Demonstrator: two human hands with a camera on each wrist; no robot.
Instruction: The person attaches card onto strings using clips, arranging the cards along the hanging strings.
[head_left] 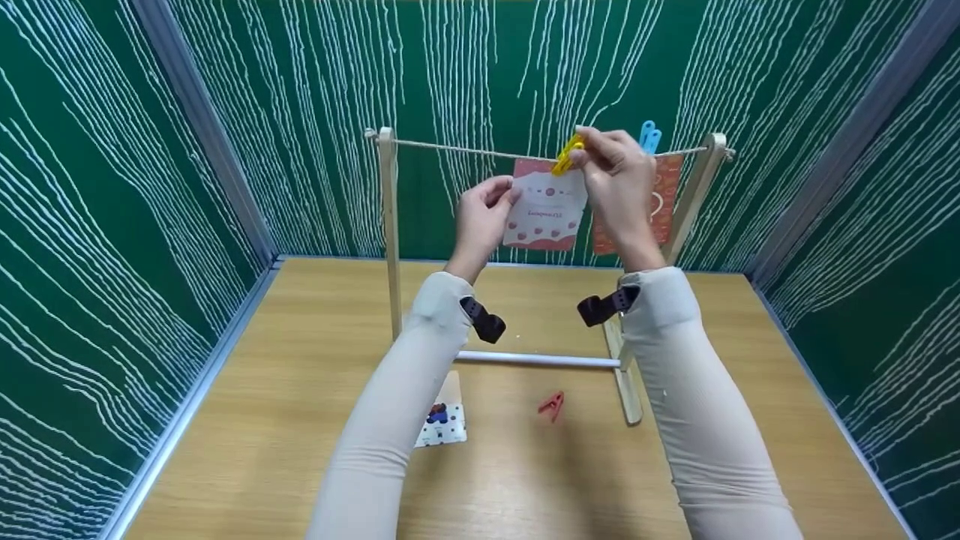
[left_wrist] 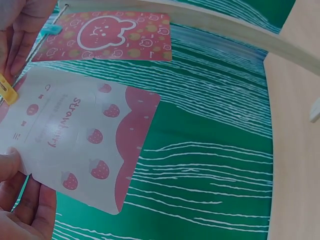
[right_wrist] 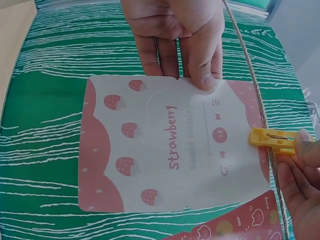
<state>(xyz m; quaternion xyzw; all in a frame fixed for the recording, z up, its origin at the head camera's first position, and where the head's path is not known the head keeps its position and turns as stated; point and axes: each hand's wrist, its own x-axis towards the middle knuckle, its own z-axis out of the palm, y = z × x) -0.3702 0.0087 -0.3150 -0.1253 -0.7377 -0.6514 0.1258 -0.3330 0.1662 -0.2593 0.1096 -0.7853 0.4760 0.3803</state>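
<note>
A pink and white strawberry card (head_left: 541, 206) hangs against the rope (head_left: 472, 151). My left hand (head_left: 484, 221) pinches its left edge between thumb and fingers. At the card's top edge sits a yellow clothespin (right_wrist: 274, 140), its jaws over the card and the rope. My right hand (head_left: 619, 180) pinches the handle end of this clothespin between thumb and fingers. Beside it, a red-orange card with a bear face (left_wrist: 107, 35) hangs from the same rope under a blue clothespin (head_left: 649, 136), partly behind my right hand in the head view.
The rope runs between two posts of a wooden stand (head_left: 391, 240) with a white lower bar (head_left: 536, 360). On the table (head_left: 300, 390) lie a red clothespin (head_left: 552, 406) and another card (head_left: 446, 420), partly hidden by my left sleeve. Green walls (head_left: 330, 187) enclose the table.
</note>
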